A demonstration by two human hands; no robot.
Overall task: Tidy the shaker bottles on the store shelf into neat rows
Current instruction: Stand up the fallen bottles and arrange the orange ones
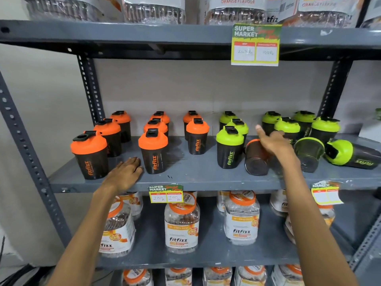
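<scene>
Already the orange-lidded shakers (pixel 153 150) are standing upright in three tidy rows to the left of the tipped orange shaker (pixel 256 156), which is serving as the landmark on the grey shelf (pixel 195 174). Well left of it, the left hand (pixel 125 174) is lying flat and empty, fingers loosely together, on the shelf's front edge between two front orange bottles. Just left of the landmark, green-lidded shakers (pixel 229 148) are forming one neat row. Over the landmark itself, the right hand (pixel 272 141) is hovering with fingers spread, touching or nearly touching; I cannot tell which. Just right of it, an inverted green shaker (pixel 309 153) is standing on its lid, and farther right another green shaker (pixel 350 154) is lying on its side. These look like empty, light, stiff plastic, smooth and apt to roll; gripping around the dark body below the lid seems surest.
</scene>
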